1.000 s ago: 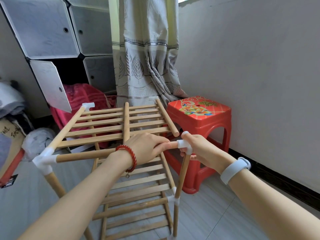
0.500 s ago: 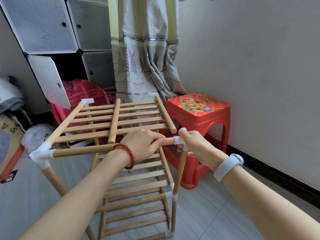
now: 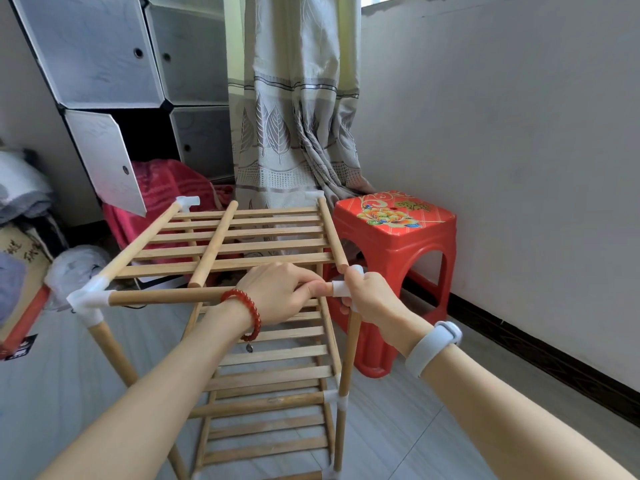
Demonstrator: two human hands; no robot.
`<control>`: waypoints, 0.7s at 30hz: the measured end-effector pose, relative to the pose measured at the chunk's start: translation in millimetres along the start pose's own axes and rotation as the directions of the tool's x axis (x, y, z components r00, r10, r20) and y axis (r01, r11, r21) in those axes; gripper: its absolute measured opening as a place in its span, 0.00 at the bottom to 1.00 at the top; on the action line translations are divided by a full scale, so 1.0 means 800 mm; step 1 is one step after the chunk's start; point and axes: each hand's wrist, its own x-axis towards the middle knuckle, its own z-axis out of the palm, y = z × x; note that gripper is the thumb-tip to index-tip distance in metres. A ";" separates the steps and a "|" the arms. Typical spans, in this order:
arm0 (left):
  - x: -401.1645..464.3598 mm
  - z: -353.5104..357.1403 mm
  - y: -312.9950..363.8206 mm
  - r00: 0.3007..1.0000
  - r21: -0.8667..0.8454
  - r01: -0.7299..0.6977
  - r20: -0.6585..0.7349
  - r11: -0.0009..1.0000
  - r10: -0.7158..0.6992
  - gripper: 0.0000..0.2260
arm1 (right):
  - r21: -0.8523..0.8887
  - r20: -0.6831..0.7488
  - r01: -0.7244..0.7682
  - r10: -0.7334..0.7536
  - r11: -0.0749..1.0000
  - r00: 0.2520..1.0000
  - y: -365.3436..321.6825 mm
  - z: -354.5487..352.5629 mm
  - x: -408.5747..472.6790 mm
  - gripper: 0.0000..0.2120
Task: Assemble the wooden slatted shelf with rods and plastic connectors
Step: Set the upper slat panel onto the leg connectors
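Note:
A wooden slatted shelf frame stands on the floor in front of me. Its top slatted panel (image 3: 242, 233) lies loose and askew across the frame. My left hand (image 3: 280, 292) grips the right end of the front top rod (image 3: 166, 296), whose left end sits in a white plastic corner connector (image 3: 88, 301). My right hand (image 3: 370, 299) grips the white connector (image 3: 341, 288) on top of the front right upright rod (image 3: 349, 355). The rod's tip meets that connector between my hands. Lower slatted tiers (image 3: 273, 375) show beneath.
A red plastic stool (image 3: 394, 233) stands right of the shelf against the white wall. Behind are a patterned curtain (image 3: 294, 116), a cube cabinet (image 3: 114, 57) with one open door, a red blanket (image 3: 162, 188), and clutter at the left.
The loose rod lying across the top panel has swung leftward. Both hands keep their hold at the front right corner as the view shifts slightly.

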 end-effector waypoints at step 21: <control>-0.122 -0.024 -0.069 0.992 0.066 -0.030 -0.122 0.997 0.037 0.18 | -0.559 0.476 0.795 -0.693 0.237 0.541 0.000 0.023 -0.013 0.23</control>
